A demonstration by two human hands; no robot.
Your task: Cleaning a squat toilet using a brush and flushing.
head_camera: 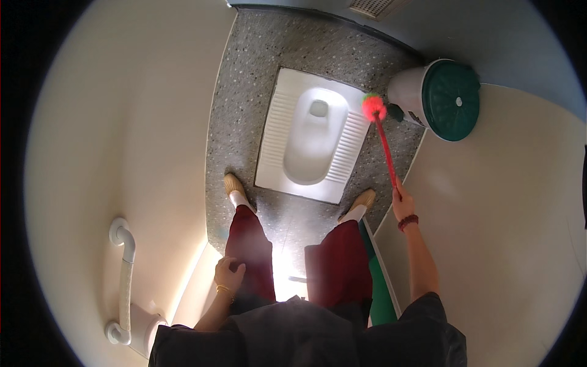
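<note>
My right hand [403,202] is closed around the handle end of a red toilet brush [384,144]. The brush's round pink head, with some green bristles, is at the right edge of a white ceramic squat toilet [313,137]; whether it touches the rim or hangs above it I cannot tell. Beside the head, at its right, stands a light bin with a dark green lid [451,100]. My left hand [230,274] rests at or just over my left thigh, fingers loosely curled with the thumb apart, holding nothing visible.
Speckled grey floor [247,59] surrounds the toilet. A white grab bar [125,284] is fixed to the left wall. A vent grille [372,6] shows at the top. A green door or panel [380,286] stands at my right leg. Bright light glares between my legs.
</note>
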